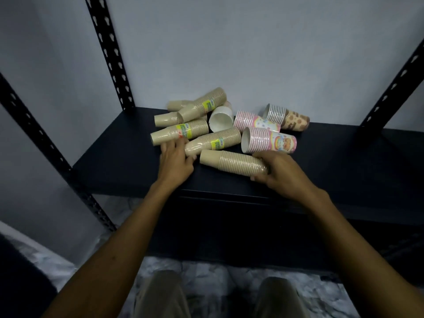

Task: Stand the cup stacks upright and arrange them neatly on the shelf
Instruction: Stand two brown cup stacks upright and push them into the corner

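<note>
Item 1: dark shelf [119,171], black slotted uprights at its corners, pale wall behind. Item 2: my left hand [175,160], fingers spread and fairly straight, resting on the closed end of a wrapped beige stack [213,142] that lies on its side; whether they curl round it I cannot tell. Item 3: four more beige stacks, toppled and crossing each other at the back left, one with a yellow-green label [181,131] just beyond my left fingers. Item 4: white cup [220,119], on its side, mouth toward me. Item 5: bare beige stack [231,162], lying flat near the front edge; my right hand [278,172] grips its wide end, thumb beneath. Item 6: two pink printed stacks [268,141], lying just behind. Item 7: brown-patterned stack [286,117], toppled at the far right.
</note>
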